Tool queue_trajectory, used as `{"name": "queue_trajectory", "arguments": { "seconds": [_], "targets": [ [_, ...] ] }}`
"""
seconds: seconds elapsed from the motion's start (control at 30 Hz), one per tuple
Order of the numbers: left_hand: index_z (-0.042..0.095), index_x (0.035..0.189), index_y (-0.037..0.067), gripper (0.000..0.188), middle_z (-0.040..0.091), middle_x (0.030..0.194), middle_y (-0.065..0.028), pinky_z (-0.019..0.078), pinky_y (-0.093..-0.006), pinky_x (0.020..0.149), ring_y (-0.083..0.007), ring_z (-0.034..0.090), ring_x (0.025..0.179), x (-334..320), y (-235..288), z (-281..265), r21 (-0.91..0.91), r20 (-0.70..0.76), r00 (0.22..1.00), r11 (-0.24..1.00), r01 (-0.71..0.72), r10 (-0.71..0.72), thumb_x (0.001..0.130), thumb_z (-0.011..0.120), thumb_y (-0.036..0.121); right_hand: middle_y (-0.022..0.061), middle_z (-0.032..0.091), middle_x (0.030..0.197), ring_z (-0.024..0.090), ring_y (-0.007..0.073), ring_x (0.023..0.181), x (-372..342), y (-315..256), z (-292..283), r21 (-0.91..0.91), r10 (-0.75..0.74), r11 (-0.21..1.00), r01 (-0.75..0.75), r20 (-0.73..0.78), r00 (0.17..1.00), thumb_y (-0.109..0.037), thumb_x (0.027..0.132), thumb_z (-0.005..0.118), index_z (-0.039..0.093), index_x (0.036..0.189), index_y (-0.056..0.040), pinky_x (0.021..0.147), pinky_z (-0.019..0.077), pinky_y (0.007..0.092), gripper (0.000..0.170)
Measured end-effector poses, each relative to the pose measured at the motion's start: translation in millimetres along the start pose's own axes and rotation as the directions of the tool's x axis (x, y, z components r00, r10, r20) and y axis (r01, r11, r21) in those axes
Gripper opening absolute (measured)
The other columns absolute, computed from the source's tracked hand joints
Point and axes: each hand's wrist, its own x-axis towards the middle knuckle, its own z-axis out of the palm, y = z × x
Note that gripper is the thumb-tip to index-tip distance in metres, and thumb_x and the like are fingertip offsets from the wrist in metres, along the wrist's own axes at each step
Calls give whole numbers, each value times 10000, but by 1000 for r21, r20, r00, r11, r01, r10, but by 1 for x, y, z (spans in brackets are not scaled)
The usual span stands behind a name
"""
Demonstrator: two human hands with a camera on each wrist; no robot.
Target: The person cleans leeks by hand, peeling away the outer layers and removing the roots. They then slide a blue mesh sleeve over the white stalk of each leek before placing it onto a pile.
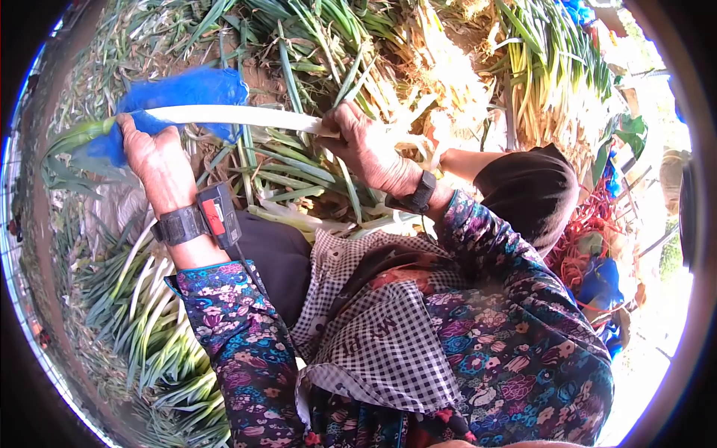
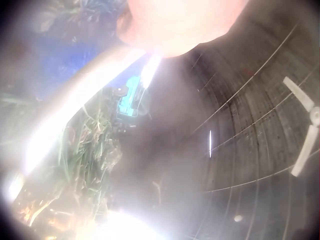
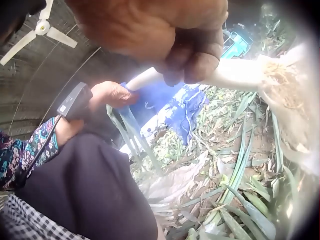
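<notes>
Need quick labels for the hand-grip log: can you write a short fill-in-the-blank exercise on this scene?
The left hand grips the green onion by its ____ leaves.
The right hand holds it nearer the ____ end.
The mesh netting by the left hand is ____.
The left sleeve is patterned with ____.

Missing words: green; root; blue; flowers

The left wrist view crops the left hand [image 2: 180,24] and blurs the stalk [image 2: 75,102].
</notes>
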Motion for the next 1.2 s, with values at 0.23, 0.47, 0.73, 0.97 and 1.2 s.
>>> {"name": "queue_trajectory", "arguments": {
  "seconds": [0.23,0.47,0.73,0.97,1.2],
  "targets": [
    [506,1221,51,451,573,1217,-80,360,-431,1030,-223,547,1092,-25,2,12,198,-9,997,977,-74,77,958,472,416,151,501,881,577,368,799,10,0,-20,-10,-27,1000,28,94,995,-89,791,654,490,957,-39,670,476,442,239],
    [516,1219,78,474,579,1216,-53,358,-423,1030,-219,550,1094,-18,-2,14,158,-44,998,987,-39,47,949,460,464,119,475,795,577,280,629,2,11,-8,-264,-146,952,157,58,988,-94,841,561,463,879,-24,515,480,396,127],
    [348,1295,-145,592,552,1152,-209,404,-336,963,-257,562,1019,-41,16,5,763,304,907,496,-415,292,754,553,-16,88,456,838,578,230,677,-50,34,-31,-394,-369,735,551,449,814,-105,785,519,498,881,-25,551,492,347,127],
    [295,1324,-172,670,518,1219,-253,381,-341,988,-284,540,1091,-47,17,9,796,304,910,449,-406,283,756,573,49,103,584,886,644,261,752,-30,-9,-57,-112,-202,967,228,203,958,-118,855,619,591,1039,-55,618,531,336,196],
    [302,1316,-180,665,512,1227,-263,374,-345,997,-298,534,1106,-51,13,14,743,301,913,533,-405,274,758,569,65,140,520,845,592,315,755,7,-2,-48,-204,-180,955,215,175,968,-103,851,567,548,964,-19,635,508,394,143]
  ]
}}
